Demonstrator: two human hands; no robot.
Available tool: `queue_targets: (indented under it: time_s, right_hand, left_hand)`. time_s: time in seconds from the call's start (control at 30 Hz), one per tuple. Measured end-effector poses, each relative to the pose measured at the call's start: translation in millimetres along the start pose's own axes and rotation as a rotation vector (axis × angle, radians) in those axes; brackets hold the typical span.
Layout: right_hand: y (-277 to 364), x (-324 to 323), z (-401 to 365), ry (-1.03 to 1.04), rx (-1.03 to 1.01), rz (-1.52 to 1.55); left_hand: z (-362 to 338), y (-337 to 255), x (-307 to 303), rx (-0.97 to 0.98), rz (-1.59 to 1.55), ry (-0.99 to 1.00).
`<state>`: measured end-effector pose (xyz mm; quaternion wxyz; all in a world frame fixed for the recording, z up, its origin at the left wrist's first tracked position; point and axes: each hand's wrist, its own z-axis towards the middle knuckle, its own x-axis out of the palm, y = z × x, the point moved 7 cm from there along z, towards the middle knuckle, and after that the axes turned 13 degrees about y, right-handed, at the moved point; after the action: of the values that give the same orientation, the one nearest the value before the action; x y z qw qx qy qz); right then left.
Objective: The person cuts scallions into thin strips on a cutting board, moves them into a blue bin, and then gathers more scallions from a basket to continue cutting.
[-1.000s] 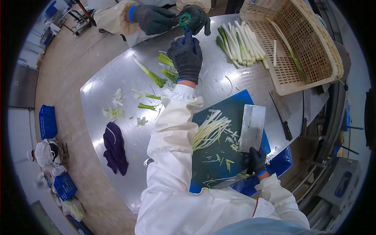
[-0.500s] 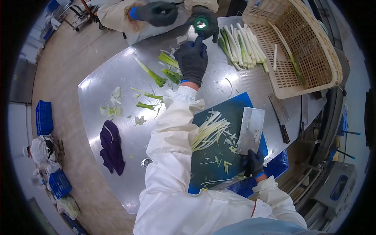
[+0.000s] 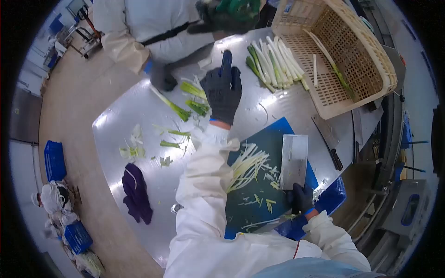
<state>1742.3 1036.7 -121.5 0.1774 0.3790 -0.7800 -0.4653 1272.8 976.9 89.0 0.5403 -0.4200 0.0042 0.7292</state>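
The right hand [image 3: 301, 199], in a dark glove, is wrapped around the handle end of a broad cleaver [image 3: 294, 160], and the fingers hide most of the handle. The blade starts right at the knuckles and extends beyond them, broad face up, along the right edge of the blue-green cutting board [image 3: 252, 213]; its outer right corner passes over that edge. The left hand [image 3: 222, 92], also gloved, grasps nothing, its index finger stretched straight toward the far edge of the steel table [image 3: 111, 139].

Half a second ago that fingertip was at the green object [image 3: 241, 5] in a co-worker's gloved hand [image 3: 211, 17]; now the object sits at the top of the view, well apart from the finger, and the co-worker's other glove [image 3: 164, 78] has come down by the table's far left edge. The cleaver keeps its place on the board.

The cleaver's long axis runs away from the wearer, handle toward the near side, blade end toward the board's far corner. Just left of the blade lie pale vegetable shreds [image 3: 250, 167]. Farther out, a bundle of green onions [image 3: 278, 60] lies near the table's far edge beside a tan basket [image 3: 371, 58], a dark-handled knife [image 3: 327, 135] near the right edge, and a purple cloth [image 3: 136, 194] near the left edge
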Motion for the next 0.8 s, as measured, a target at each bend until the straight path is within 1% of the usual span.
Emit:
queue_targets:
  time_s: [0.1, 0.2, 0.3, 0.33, 0.37, 0.43, 0.47, 0.5, 0.57, 0.6, 0.63, 0.67, 0.7, 0.73, 0.77, 0.8]
  right_hand:
    - [5.4, -0.4, 2.2, 0.027, -0.031, -0.044]
    - [5.7, 1.7, 2.6, 0.037, -0.087, -0.057]
    - [1.6, 6.4, -1.0, 0.038, 0.04, 0.116]
    - [-9.2, 0.6, 5.9, 0.021, -0.059, 0.065]
    - [-15.4, -0.7, 4.2, 0.037, -0.034, 0.055]
    - [-20.0, -4.1, 9.3, 0.072, 0.002, 0.026]
    - [-13.8, -3.0, 11.2, 0.064, -0.13, -0.01]
    - [-21.4, -4.3, 16.7, 0.075, -0.121, -0.028]
    - [-33.5, -8.5, 22.6, 0.099, -0.099, -0.069]
    - [14.9, 8.0, -2.8, 0.098, -0.107, 0.087]
    - [9.7, 2.1, 2.0, 0.077, -0.186, 0.009]
    - [-1.3, -2.1, 14.2, 0.052, -0.265, -0.067]
    - [-7.1, -5.6, 16.8, 0.027, -0.342, -0.142]
    - [2.5, 4.4, 4.9, 0.105, -0.144, 0.126]
    - [19.6, 7.8, -5.1, 0.101, -0.141, 0.097]
    - [32.6, 9.5, -11.9, 0.094, -0.141, 0.068]
  left_hand:
    - [-9.9, -9.5, -8.5, 0.022, 0.015, -0.008]
    - [-34.9, -13.7, -4.2, 0.018, -0.09, 0.057]
    - [-71.4, -20.3, -10.5, 0.024, -0.181, 0.082]
    - [-77.0, -27.2, -20.5, -0.001, -0.254, 0.121]
    - [-83.2, -35.1, -34.4, -0.025, -0.191, 0.109]
    - [-84.4, -48.6, -77.3, -0.075, -0.254, 0.045]
    - [-79.3, -56.3, -104.1, -0.014, -0.209, -0.072]
    - [-75.4, -62.6, -130.0, -0.003, -0.085, -0.155]
    - [-59.4, -79.5, -182.4, 0.01, 0.003, -0.33]
    - [-48.1, -91.1, -204.2, 0.035, 0.082, -0.333]
    - [-38.3, -98.9, -221.4, 0.058, 0.159, -0.335]
    - [-29.3, -101.9, -233.6, 0.128, 0.182, -0.412]
    - [-21.1, -110.4, -242.0, 0.168, 0.221, -0.41]
    - [-14.1, -121.6, -251.1, 0.208, 0.259, -0.408]
    - [-7.6, -131.9, -257.3, 0.249, 0.297, -0.405]
    - [4.4, -129.0, -257.1, 0.216, 0.079, -0.288]
